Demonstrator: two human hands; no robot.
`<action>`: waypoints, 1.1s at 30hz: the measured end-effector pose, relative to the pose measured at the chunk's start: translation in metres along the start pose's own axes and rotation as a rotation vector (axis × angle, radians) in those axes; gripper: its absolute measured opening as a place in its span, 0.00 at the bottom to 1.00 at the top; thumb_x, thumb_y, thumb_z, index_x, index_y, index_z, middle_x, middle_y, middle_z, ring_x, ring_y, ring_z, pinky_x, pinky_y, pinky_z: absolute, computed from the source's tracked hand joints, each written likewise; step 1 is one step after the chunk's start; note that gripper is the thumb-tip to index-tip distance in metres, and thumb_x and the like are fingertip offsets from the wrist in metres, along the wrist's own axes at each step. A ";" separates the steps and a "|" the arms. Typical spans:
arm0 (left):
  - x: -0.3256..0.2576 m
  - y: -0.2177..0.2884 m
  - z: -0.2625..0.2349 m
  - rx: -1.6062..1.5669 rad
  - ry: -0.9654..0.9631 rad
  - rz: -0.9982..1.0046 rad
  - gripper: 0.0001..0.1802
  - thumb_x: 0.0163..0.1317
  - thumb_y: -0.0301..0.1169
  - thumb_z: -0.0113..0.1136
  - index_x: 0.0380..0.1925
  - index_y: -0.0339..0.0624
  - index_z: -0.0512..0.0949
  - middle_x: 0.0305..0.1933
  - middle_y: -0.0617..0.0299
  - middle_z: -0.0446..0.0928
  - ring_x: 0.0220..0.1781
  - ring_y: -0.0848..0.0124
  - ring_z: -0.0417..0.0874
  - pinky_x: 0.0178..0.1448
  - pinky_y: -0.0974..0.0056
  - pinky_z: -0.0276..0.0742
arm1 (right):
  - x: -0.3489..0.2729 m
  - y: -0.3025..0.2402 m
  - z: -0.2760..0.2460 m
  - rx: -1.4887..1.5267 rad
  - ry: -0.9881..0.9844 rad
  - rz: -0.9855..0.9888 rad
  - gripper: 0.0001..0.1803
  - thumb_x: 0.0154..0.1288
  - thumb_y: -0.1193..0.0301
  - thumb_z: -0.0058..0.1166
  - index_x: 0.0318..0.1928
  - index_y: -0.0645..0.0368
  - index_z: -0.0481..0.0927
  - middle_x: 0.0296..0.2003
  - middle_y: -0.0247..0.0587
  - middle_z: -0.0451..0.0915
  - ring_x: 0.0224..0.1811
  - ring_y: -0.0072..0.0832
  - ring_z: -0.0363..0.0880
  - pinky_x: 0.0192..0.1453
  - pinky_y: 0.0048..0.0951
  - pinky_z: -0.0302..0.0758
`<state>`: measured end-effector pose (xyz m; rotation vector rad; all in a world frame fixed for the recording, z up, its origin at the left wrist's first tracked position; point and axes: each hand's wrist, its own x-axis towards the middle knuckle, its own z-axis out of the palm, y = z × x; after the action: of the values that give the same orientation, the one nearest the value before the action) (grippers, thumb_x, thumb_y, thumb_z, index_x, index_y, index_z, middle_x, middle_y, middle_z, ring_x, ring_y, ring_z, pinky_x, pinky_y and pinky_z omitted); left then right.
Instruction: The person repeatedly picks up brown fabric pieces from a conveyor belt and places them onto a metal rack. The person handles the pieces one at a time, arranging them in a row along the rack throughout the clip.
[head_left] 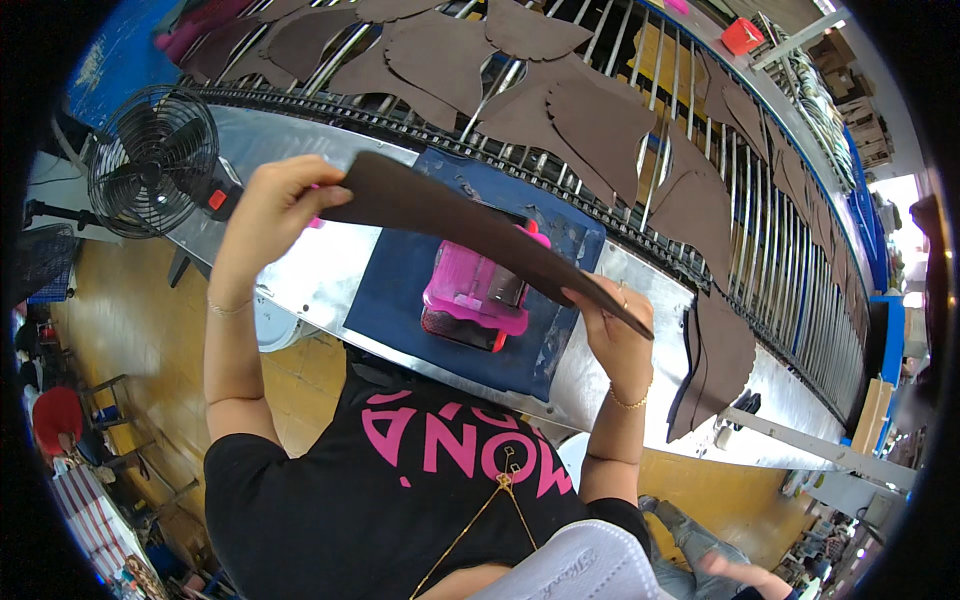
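Between my raised hands hangs a dark brown leather-like piece [445, 215], long and slightly bowed. My left hand [282, 205] pinches its left end between thumb and fingers, and a bit of pink shows at those fingertips. At the narrower right end, my right hand [618, 342] grips the edge. Below the piece lies a pink tray-like holder [462, 290] with black and red parts, partly hidden by the piece. It rests on a dark blue mat [385, 300] on the metal table.
Beyond the table runs a rack of metal rods [745, 235] carrying several brown cut pieces [600, 120]. More brown pieces [715, 360] lie at the table's right. A black fan [153, 160] stands at the left. Another person's hand [728, 568] shows at lower right.
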<state>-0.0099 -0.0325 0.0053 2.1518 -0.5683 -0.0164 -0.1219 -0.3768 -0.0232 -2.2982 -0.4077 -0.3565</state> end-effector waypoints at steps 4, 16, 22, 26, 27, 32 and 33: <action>0.022 0.012 0.032 0.160 -0.190 0.141 0.06 0.51 0.24 0.63 0.31 0.33 0.79 0.26 0.53 0.77 0.28 0.58 0.77 0.33 0.61 0.72 | -0.034 0.013 -0.014 -0.055 0.003 0.119 0.16 0.49 0.85 0.54 0.40 0.59 0.83 0.35 0.44 0.84 0.34 0.37 0.84 0.38 0.29 0.77; 0.062 0.062 0.125 0.115 -0.498 0.644 0.06 0.49 0.31 0.67 0.28 0.43 0.82 0.26 0.63 0.76 0.35 0.64 0.74 0.36 0.60 0.72 | -0.156 0.014 -0.092 -0.199 0.258 0.624 0.06 0.57 0.77 0.63 0.34 0.66 0.82 0.24 0.38 0.81 0.26 0.24 0.73 0.33 0.26 0.70; 0.106 0.111 0.156 0.062 -0.479 0.791 0.06 0.53 0.33 0.65 0.29 0.44 0.83 0.28 0.65 0.78 0.36 0.64 0.75 0.38 0.59 0.73 | -0.182 -0.013 -0.151 -0.291 0.420 0.700 0.04 0.62 0.80 0.54 0.34 0.69 0.80 0.25 0.37 0.79 0.31 0.21 0.73 0.36 0.26 0.71; 0.149 0.157 0.160 0.210 -0.357 0.965 0.06 0.54 0.33 0.63 0.29 0.45 0.84 0.29 0.65 0.79 0.41 0.65 0.78 0.43 0.61 0.76 | -0.155 -0.017 -0.171 -0.312 0.755 0.586 0.12 0.64 0.72 0.57 0.45 0.68 0.77 0.35 0.37 0.80 0.34 0.21 0.75 0.40 0.23 0.72; 0.159 0.167 0.160 0.259 -0.305 1.031 0.06 0.55 0.33 0.63 0.29 0.44 0.84 0.29 0.65 0.79 0.42 0.65 0.78 0.44 0.61 0.77 | -0.147 -0.015 -0.175 -0.270 0.748 0.607 0.13 0.64 0.71 0.58 0.45 0.67 0.77 0.35 0.37 0.80 0.33 0.20 0.75 0.37 0.22 0.73; 0.202 0.196 0.150 0.452 0.007 1.169 0.15 0.54 0.36 0.64 0.42 0.48 0.82 0.45 0.57 0.78 0.54 0.61 0.76 0.56 0.58 0.73 | -0.115 0.026 -0.179 0.159 0.764 0.693 0.13 0.65 0.65 0.59 0.42 0.62 0.76 0.30 0.34 0.80 0.19 0.17 0.73 0.14 0.16 0.66; 0.208 0.195 0.148 0.416 0.175 1.234 0.17 0.53 0.37 0.64 0.44 0.49 0.82 0.49 0.56 0.76 0.56 0.59 0.75 0.57 0.56 0.72 | -0.104 0.039 -0.169 0.197 0.852 0.707 0.11 0.65 0.66 0.59 0.38 0.60 0.75 0.28 0.34 0.79 0.16 0.18 0.72 0.16 0.17 0.72</action>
<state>0.0682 -0.3277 0.1048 1.7886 -1.7959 1.0124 -0.2228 -0.5449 0.0266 -1.7357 0.7376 -0.8141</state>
